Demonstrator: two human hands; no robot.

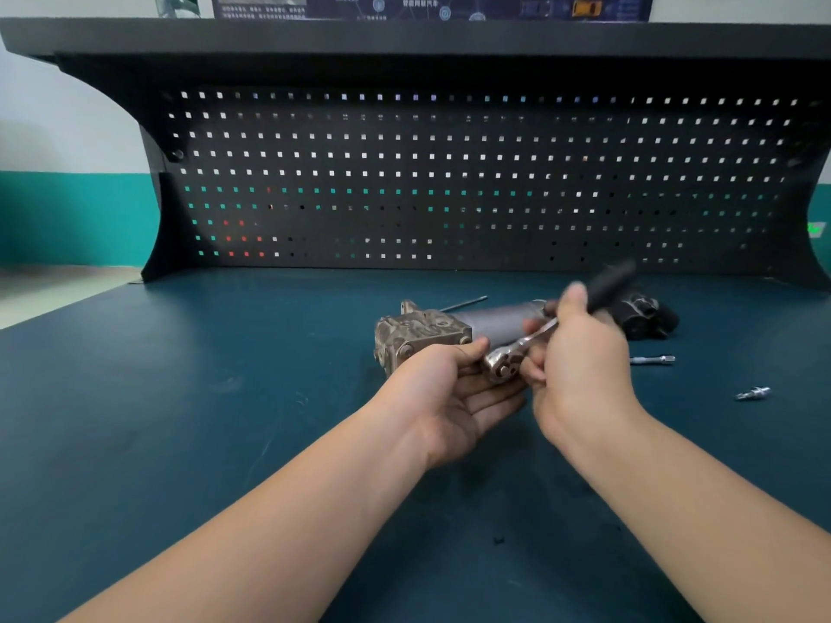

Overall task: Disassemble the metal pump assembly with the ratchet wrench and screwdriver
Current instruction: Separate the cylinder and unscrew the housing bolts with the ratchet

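The metal pump assembly lies on the workbench, just beyond both hands. The ratchet wrench is gripped by the right hand; its head is cradled on the relaxed fingers of the left hand. The wrench is judged to be under preparation. Next, its head must be seated on 1 housing bolt.
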